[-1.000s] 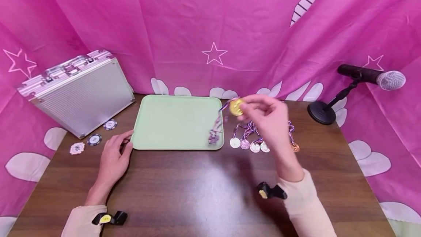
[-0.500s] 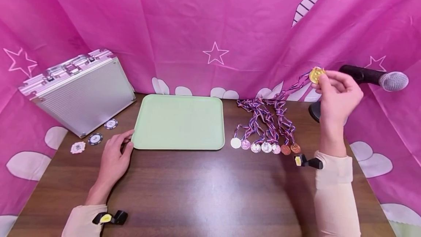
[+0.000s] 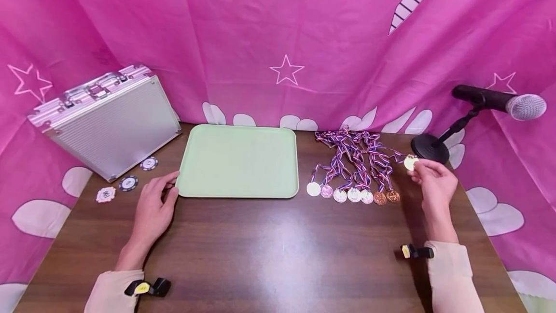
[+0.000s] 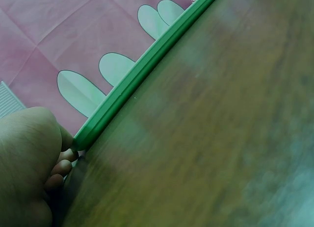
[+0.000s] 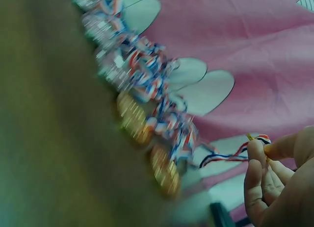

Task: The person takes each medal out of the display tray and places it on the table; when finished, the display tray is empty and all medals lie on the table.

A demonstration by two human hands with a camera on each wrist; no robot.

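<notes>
My right hand (image 3: 436, 185) pinches a gold medal (image 3: 410, 162) between thumb and fingers, just above the table's right side. Its striped ribbon (image 5: 223, 157) trails left toward the other ribbons. Left of that hand lies a row of medals: several silver ones (image 3: 354, 194), then two bronze medals (image 3: 393, 196) at the right end. Their red, white and blue ribbons (image 3: 357, 158) are bunched behind them. My left hand (image 3: 154, 206) holds the near left edge of a pale green tray (image 3: 239, 161), thumb and fingertips at the rim; the fingers are partly hidden.
A silver case (image 3: 115, 124) stands at the back left, with poker chips (image 3: 129, 183) before it. A microphone (image 3: 499, 100) on a black stand (image 3: 430, 149) is behind my right hand. A pink curtain (image 3: 243, 52) hangs behind the wooden table (image 3: 278, 255).
My right hand has carried the gold medal from over the tray's right edge to the right, past the medal row, and then lowered it toward the table. The left hand stays at the tray.
</notes>
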